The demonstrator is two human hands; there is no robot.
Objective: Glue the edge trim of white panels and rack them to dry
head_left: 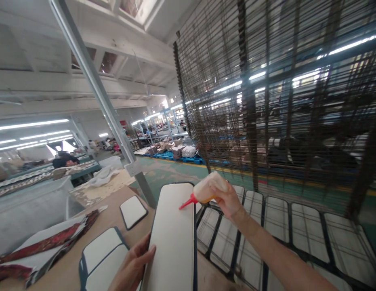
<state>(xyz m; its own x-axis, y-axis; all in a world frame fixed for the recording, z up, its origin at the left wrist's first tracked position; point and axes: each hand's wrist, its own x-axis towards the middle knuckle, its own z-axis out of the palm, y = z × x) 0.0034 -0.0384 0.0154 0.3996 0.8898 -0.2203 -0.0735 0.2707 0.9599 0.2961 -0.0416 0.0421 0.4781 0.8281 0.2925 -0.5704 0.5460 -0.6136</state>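
My right hand (228,201) is closed round a squeeze bottle (207,188) with a red nozzle. The nozzle tip touches or hovers just over the far right part of a long white panel (172,238) with a dark edge. My left hand (133,266) holds that panel by its near left edge, fingers curled round the side. The panel lies lengthwise away from me, partly over a wire rack.
Smaller white panels (132,211) with dark borders lie on the brown table (115,220) to the left, beside patterned red strips (45,244). A wire rack (297,230) holds several white panels at right. A tall rack of slats (266,89) and a slanted metal post (112,117) stand ahead. People work far off.
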